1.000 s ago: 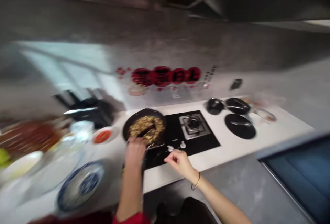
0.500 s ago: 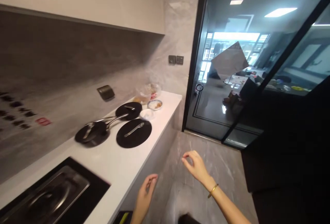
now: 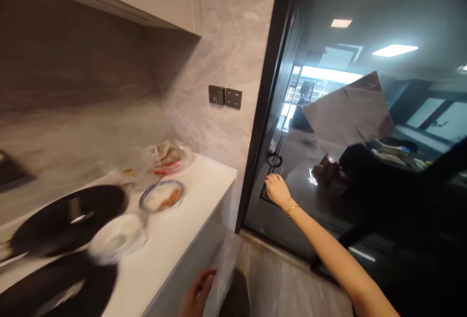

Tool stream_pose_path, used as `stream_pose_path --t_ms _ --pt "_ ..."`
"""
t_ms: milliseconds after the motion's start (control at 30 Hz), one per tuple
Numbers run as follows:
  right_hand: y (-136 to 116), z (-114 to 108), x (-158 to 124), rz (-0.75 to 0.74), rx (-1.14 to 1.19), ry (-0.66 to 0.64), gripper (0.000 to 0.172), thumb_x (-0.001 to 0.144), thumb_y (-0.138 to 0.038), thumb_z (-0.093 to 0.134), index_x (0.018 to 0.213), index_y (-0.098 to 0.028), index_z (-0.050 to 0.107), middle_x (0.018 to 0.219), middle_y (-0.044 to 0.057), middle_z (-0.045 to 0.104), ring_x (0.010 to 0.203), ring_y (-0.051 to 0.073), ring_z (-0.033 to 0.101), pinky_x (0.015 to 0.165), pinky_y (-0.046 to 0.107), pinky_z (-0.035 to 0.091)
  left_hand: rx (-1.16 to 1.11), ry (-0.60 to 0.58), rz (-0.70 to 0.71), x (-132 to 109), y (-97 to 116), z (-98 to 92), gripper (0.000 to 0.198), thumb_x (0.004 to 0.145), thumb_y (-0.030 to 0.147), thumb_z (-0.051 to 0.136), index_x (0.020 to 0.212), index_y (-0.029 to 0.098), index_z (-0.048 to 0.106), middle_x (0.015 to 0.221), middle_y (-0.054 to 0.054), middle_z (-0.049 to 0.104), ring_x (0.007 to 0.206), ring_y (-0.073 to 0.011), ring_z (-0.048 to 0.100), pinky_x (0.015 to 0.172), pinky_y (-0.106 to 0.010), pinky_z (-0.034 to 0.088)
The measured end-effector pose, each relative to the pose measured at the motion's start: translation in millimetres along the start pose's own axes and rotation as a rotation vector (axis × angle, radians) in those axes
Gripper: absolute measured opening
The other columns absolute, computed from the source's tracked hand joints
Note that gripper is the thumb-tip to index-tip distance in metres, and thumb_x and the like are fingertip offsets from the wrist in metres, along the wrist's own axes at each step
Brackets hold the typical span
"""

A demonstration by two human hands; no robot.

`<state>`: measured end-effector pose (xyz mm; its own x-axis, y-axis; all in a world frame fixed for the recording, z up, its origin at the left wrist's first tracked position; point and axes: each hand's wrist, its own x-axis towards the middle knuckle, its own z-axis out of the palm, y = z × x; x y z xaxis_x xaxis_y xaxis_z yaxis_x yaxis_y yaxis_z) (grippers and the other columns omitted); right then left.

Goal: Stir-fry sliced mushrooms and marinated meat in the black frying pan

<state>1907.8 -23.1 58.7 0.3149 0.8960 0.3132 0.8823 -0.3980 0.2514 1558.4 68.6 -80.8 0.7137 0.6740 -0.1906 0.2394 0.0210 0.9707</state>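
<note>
My right hand (image 3: pixel 279 191) reaches forward before the dark glass door (image 3: pixel 314 156), a gold bracelet at its wrist. Its fingers are curled together, with nothing visible in them. A round black handle ring (image 3: pixel 274 159) on the door shows just above the knuckles; I see no contact between them. Low in the view, beside the counter's front face, hangs my left hand (image 3: pixel 199 293). Its fingers are loosely bent with a gap at the thumb, and it holds nothing; the view's edge cuts off its wrist.
The white counter (image 3: pixel 207 185) on the left bears a blue-rimmed bowl with food (image 3: pixel 160 196), a white bowl (image 3: pixel 116 239), black round lids (image 3: pixel 73 214) and clear plastic bags (image 3: pixel 168 156). Wall switches (image 3: pixel 225 97) sit left of the black door frame (image 3: pixel 260 98).
The view has moved forward toward the door, and the counter's far end looks nearer. My right hand has risen to the door handle's side, its fingers more curled. My left hand sits lower in view.
</note>
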Motion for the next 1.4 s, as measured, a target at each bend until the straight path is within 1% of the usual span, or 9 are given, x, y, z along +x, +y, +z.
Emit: stream_pose_path --t_ms 100,200,267,367,500,933,1200,1333,1400 --pt "73 71 80 -0.115 -0.116 -0.048 0.026 0.083 -0.008 0.045 0.102 -0.011 0.063 0.106 0.014 0.061 0.111 0.024 0.046 0.105 0.04 0.028 -0.035 -0.031 0.212 152 50 88.9 0.035 0.081 0.046 0.051 0.102 0.023 0.066 0.108 -0.006 0.069 0.103 -0.0232 0.063 0.09 -0.037 0.05" --pt "126 118 121 -0.203 -0.155 -0.119 0.027 0.085 -0.01 0.045 0.104 -0.012 0.064 0.106 0.012 0.061 0.111 0.024 0.045 0.105 0.04 0.027 -0.025 -0.017 0.373 276 118 179.8 0.036 0.083 0.032 0.05 0.115 0.019 0.059 0.119 -0.01 0.062 0.111 -0.0221 0.058 0.097 -0.04 0.044" --pt "145 135 131 -0.255 -0.134 -0.179 0.023 0.085 -0.014 0.048 0.1 -0.011 0.065 0.102 0.011 0.061 0.105 0.024 0.047 0.099 0.038 0.033 0.029 0.009 0.377 332 151 228.6 0.037 0.079 0.02 0.05 0.115 0.015 0.056 0.122 -0.013 0.059 0.115 -0.0227 0.054 0.102 -0.04 0.039" --pt "156 147 134 -0.303 -0.099 -0.235 0.021 0.084 -0.016 0.053 0.1 -0.009 0.065 0.095 0.011 0.06 0.094 0.024 0.048 0.084 0.036 0.041 0.037 0.024 0.27 375 172 272.7 0.04 0.074 0.007 0.046 0.113 0.014 0.05 0.115 -0.015 0.06 0.11 -0.0222 0.057 0.097 -0.038 0.042" --pt "155 158 135 -0.316 -0.104 -0.204 0.025 0.084 -0.013 0.052 0.106 -0.01 0.062 0.093 0.01 0.059 0.089 0.023 0.047 0.074 0.035 0.041 -0.074 0.054 0.219 388 165 286.3 0.041 0.066 0.002 0.045 0.104 0.018 0.047 0.106 -0.01 0.062 0.103 -0.0203 0.059 0.092 -0.036 0.044" --pt "165 165 116 -0.263 0.082 -0.143 0.019 0.086 -0.01 0.047 0.091 -0.012 0.065 0.087 0.009 0.059 0.089 0.023 0.048 0.073 0.035 0.041 -0.344 -0.032 0.225 378 151 297.8 0.036 0.066 0.013 0.052 0.102 0.018 0.052 0.105 -0.004 0.062 0.1 -0.0203 0.058 0.092 -0.037 0.044" --pt "188 159 58 -0.161 0.015 -0.134 0.03 0.075 -0.004 0.053 0.099 -0.012 0.068 0.104 0.013 0.063 0.099 0.026 0.051 0.08 0.04 0.045 -0.191 -0.18 0.355 355 129 339.4 0.049 0.076 0.02 0.05 0.125 0.016 0.044 0.126 -0.013 0.054 0.118 -0.0246 0.05 0.104 -0.044 0.035" --pt "213 136 17 0.019 0.021 -0.189 0.025 0.073 -0.003 0.053 0.09 -0.012 0.069 0.093 0.013 0.065 0.091 0.027 0.056 0.077 0.041 0.049 -0.02 -0.399 0.5 343 148 350.1 0.045 0.073 0.01 0.049 0.116 0.019 0.051 0.114 -0.009 0.06 0.107 -0.0216 0.056 0.094 -0.039 0.043" --pt "222 117 -3 0.172 0.123 -0.173 0.026 0.08 -0.01 0.05 0.101 -0.013 0.065 0.096 0.012 0.065 0.091 0.026 0.058 0.08 0.042 0.05 0.0 -0.359 0.523 344 166 346.5 0.034 0.076 0.007 0.045 0.105 0.021 0.055 0.103 -0.006 0.063 0.099 -0.0189 0.058 0.09 -0.036 0.045"
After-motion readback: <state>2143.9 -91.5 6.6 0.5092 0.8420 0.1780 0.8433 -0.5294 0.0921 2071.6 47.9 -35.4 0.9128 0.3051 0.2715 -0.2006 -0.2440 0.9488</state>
